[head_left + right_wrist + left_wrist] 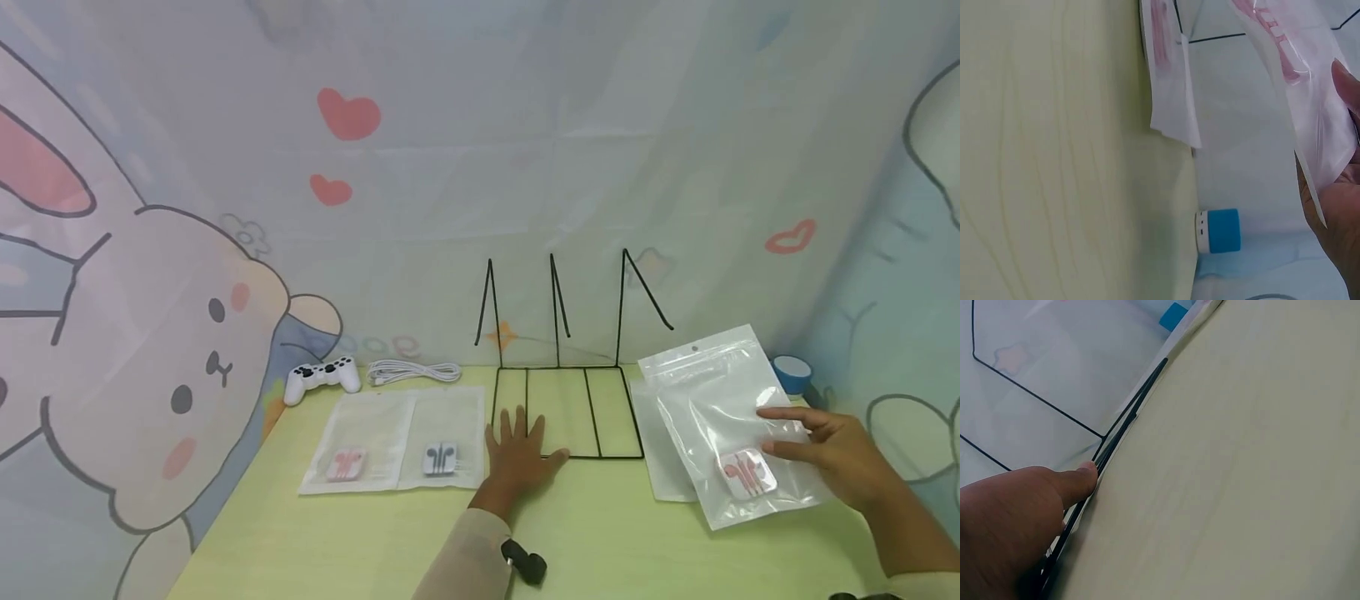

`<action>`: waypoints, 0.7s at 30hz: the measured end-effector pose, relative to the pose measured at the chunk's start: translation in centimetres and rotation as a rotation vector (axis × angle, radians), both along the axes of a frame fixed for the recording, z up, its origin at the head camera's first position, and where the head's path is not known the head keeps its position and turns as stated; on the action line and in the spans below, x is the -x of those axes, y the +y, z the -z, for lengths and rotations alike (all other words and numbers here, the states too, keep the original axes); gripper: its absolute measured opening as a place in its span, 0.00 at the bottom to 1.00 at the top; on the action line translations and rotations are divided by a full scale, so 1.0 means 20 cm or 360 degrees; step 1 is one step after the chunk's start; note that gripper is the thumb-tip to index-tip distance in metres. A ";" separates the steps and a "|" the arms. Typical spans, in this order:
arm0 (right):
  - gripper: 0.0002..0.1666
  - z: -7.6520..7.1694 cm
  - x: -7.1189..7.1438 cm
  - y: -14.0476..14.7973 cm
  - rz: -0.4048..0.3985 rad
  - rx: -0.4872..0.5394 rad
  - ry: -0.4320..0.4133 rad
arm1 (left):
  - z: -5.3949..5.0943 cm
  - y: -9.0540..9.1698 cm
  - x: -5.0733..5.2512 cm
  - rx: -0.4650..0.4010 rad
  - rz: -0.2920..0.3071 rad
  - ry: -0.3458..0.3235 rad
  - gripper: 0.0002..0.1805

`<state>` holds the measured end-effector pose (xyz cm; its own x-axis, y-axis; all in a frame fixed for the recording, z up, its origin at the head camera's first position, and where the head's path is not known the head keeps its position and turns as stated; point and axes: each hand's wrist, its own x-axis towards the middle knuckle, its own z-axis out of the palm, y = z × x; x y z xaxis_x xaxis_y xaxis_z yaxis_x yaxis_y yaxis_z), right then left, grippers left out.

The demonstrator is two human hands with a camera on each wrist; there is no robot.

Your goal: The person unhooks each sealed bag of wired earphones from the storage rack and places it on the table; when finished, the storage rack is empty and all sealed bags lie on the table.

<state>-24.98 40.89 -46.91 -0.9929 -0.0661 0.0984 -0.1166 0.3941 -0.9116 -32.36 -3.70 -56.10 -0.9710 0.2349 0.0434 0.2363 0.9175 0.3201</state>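
Note:
My right hand (pixel 840 454) grips the right side of a clear-fronted white zip bag (pixel 705 400), thumb and fingers pinching its edge. Inside the bag lies a small white case with pink earphones (pixel 746 473). The bag is raised and tilted over another white bag (pixel 667 471) on the table, mostly covered by it. My left hand (pixel 517 458) rests with fingers spread on the front left of a black wire rack (pixel 600 412). In the left wrist view, the left thumb (pixel 1079 484) touches or lies close to the rack's wire.
Left of the rack, two flat bags with pink earphones (pixel 346 464) and dark earphones (pixel 440 458) lie side by side. Behind them are a white game controller (pixel 322 377) and a coiled white cable (pixel 412 372). A blue-and-white round object (pixel 792 375) stands at the back right.

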 end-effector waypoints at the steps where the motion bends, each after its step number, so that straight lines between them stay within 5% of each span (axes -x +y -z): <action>1: 0.25 0.01 0.01 0.01 0.0020 -0.0025 -0.0008 | 0.00 0.00 0.00 -0.0001 -0.0002 -0.0005 0.45; 8: 0.26 0.07 0.07 0.11 0.0063 0.0073 -0.0239 | 0.00 -0.02 0.01 -0.0036 0.0013 -0.0025 0.45; 21: 0.21 0.13 0.10 0.25 0.0069 0.0080 -0.0397 | -0.05 -0.05 0.00 -0.0108 0.0046 -0.0126 0.46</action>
<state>-27.02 45.91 -49.45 -0.9888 -0.0240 -0.1476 0.1302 0.3475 -0.9286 -32.36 -4.70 -55.09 -0.9650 0.2619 -0.0162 0.2338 0.8862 0.3999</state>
